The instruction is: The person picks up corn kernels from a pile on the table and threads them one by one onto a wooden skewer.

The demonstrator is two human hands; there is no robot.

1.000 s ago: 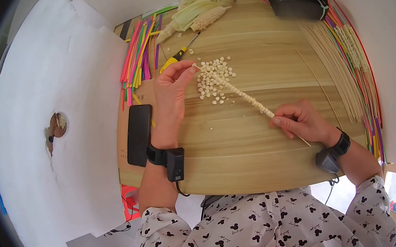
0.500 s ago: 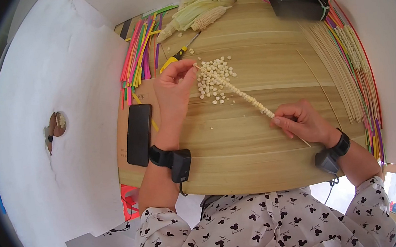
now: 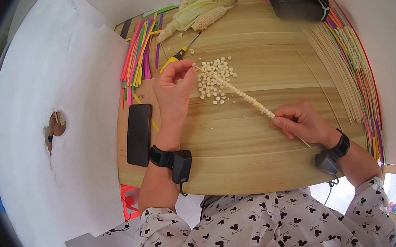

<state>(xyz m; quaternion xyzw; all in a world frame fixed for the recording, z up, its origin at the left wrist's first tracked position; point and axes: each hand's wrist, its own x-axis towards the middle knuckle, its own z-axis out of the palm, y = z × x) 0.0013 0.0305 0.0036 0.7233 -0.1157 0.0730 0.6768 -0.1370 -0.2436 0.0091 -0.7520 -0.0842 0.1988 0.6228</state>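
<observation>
My right hand (image 3: 303, 122) pinches a thin wooden skewer (image 3: 302, 141) near its lower end. Pale corn kernels strung along the skewer (image 3: 249, 99) form a long row, and it slants up to the left. At its upper tip the thumb and fingers of my left hand (image 3: 175, 83) close on a small corn kernel (image 3: 194, 65), touching the skewer's point. Whether the tip has pierced that kernel is too small to tell. Beneath the skewer's upper part lies a loose pile of corn kernels (image 3: 213, 88).
Behind my left hand lie a yellow-handled screwdriver (image 3: 173, 59), coloured strips (image 3: 139, 57) and corn cobs with husks (image 3: 200, 13). A black phone (image 3: 139, 135) rests at the left. Bare skewers (image 3: 336, 68), filled skewers (image 3: 352, 50) and a black box (image 3: 299, 2) are at the right.
Almost nothing differs. My left fingertips have shifted very slightly left at the skewer's tip, and the kernel between them shows a little more clearly. My right hand stays in place.
</observation>
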